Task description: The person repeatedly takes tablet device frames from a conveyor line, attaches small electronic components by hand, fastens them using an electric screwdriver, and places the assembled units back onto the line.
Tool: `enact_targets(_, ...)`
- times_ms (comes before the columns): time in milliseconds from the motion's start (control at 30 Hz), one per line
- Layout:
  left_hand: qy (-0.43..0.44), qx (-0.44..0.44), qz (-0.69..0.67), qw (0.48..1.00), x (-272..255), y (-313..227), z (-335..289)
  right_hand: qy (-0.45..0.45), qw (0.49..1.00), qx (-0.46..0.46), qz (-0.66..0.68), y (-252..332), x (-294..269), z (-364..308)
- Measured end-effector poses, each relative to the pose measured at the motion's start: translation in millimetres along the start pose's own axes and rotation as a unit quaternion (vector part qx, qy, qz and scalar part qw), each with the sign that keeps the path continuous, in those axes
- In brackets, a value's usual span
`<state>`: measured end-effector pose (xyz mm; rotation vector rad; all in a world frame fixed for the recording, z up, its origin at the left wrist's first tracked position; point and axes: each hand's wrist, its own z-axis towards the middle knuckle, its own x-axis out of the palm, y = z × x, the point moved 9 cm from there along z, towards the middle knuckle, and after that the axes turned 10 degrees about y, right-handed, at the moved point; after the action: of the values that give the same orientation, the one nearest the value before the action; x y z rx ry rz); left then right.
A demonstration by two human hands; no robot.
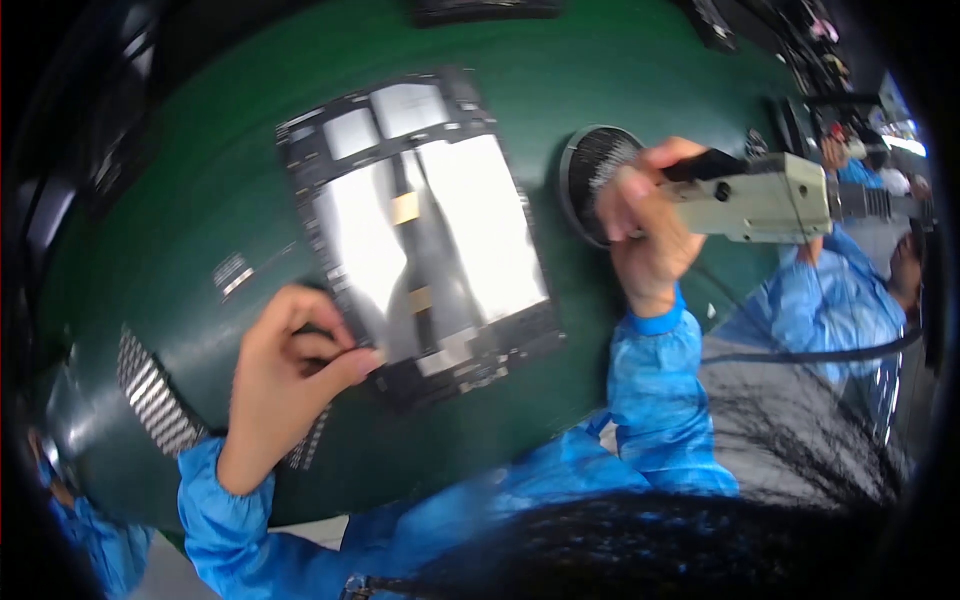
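An opened tablet [480,220] lies back up at a slant on the green table, showing two large silvery battery cells and a dark ribbon cable between them. My left hand [290,370] has its thumb and curled fingers closed at the tablet's lower left edge. To the right, my right hand [650,235] is closed around the front part of a pale electric screwdriver [765,200], whose body points to the right. Its fingers are at the rim of a round black dish [575,190] holding many small screws. Motion blurs the fingertips, and the screwdriver's tip is hidden.
Rows of small metallic parts [160,400] lie at the left, with a small part [234,276] farther up. A cable [820,355] crosses the right side. Dark devices [485,10] sit at the far edge. Co-workers in blue sleeves [830,310] sit at both sides.
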<state>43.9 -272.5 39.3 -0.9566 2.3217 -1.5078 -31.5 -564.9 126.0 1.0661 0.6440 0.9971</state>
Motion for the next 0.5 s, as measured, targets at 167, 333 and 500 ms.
enact_targets(167, 0.069, 0.034, 0.014, 0.997, 2.5, -13.4, -0.8, -0.033, 0.996, -0.081, 0.024, 24.4, -3.7, -4.5)
enact_targets(333, 0.075, 0.043, -0.018, 0.996, -1.4, -6.2, -1.9, 0.121, 0.956, -0.063, 0.261, 41.2, 88.7, -14.9)
enact_targets(500, 0.066, 0.063, -0.004, 0.996, -6.8, -3.6, -0.4, 0.214, 0.963, 0.053, 0.157, 25.3, 161.6, -54.8)
